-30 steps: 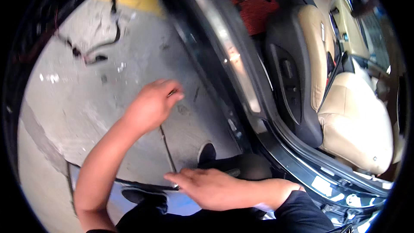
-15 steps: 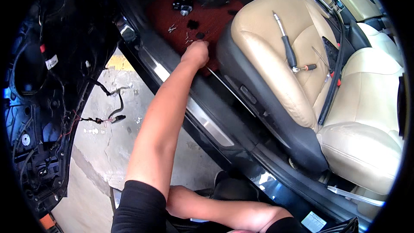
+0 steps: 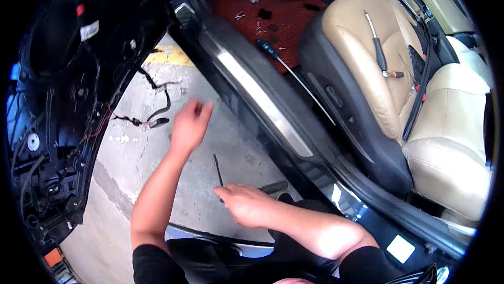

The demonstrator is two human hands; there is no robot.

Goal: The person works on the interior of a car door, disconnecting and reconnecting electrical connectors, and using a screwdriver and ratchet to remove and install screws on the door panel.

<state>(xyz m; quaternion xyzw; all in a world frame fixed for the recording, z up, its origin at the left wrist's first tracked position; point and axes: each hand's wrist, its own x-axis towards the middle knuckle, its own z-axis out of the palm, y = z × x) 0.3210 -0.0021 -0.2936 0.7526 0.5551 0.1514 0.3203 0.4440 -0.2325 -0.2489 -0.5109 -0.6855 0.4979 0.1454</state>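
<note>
Left hand (image 3: 190, 124): raised over the concrete floor (image 3: 142, 152), blurred with motion. Half a second ago it reached up to the door sill; now it is drawn back, well clear of the car. Fingers look loosely apart and hold nothing I can see, though the blur leaves some doubt.

Right hand (image 3: 247, 205): low over the floor, near my knees, fingers curled together around the lower end of a thin dark tool (image 3: 217, 169). The tool's shaft points up and away from my knuckles, over the concrete.

Long screwdriver (image 3: 294, 71): lies with its green handle on the red floor mat (image 3: 283, 11) and its shaft slanting down along the inner edge of the door sill (image 3: 257, 95). Neither hand touches it.

Second screwdriver (image 3: 380, 53): rests on the tan seat (image 3: 362, 58) cushion, well apart from both hands.

Small parts: screws and clips are scattered at the far end of the red floor mat.

Door (image 3: 68, 100): stands open at my left, trim off, with loose wiring (image 3: 152, 118) hanging off its edge over the floor, just beside my left hand.

Meaning of the change: I judge the reach into the footwell to be over; attention is back on the floor area and the thin tool.
</note>
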